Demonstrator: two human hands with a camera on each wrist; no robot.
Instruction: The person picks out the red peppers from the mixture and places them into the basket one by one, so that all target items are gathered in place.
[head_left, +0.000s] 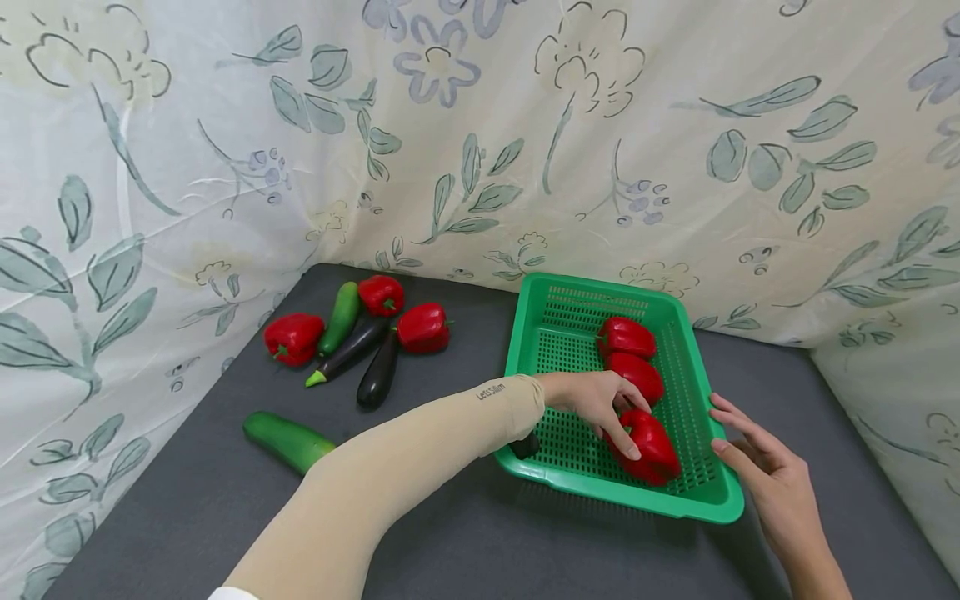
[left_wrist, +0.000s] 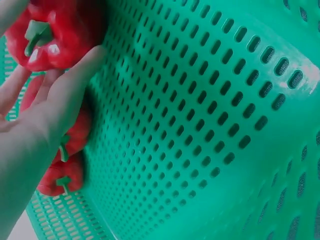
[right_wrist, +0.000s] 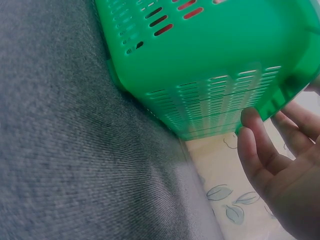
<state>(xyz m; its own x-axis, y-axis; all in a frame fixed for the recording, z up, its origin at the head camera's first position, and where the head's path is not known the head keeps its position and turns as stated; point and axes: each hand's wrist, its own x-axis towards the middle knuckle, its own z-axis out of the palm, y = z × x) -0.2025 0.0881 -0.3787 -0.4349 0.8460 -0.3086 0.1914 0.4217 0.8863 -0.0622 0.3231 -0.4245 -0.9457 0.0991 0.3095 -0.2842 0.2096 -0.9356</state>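
My left hand [head_left: 596, 402] reaches into a green plastic basket [head_left: 603, 492] and grips a red bell pepper [head_left: 654, 450] at its front right. In the left wrist view, the fingers lie around that pepper [left_wrist: 65, 30], its green stem facing the camera. Behind it, two more red bell peppers [head_left: 636, 377] sit in a row along the basket's right side. My right hand [head_left: 772, 475] holds the basket's right rim, thumb and fingers at the edge. From the right wrist view, the right hand's fingers [right_wrist: 260, 135] curl beneath that rim.
At the table's back left lie three red bell peppers [head_left: 295, 339], a green cucumber [head_left: 341, 318] and two dark eggplants [head_left: 378, 372]. A larger green cucumber [head_left: 288, 440] lies nearer, partly behind the left sleeve [head_left: 405, 471]. Floral cloth [head_left: 480, 167] hangs around the dark table [head_left: 450, 542].
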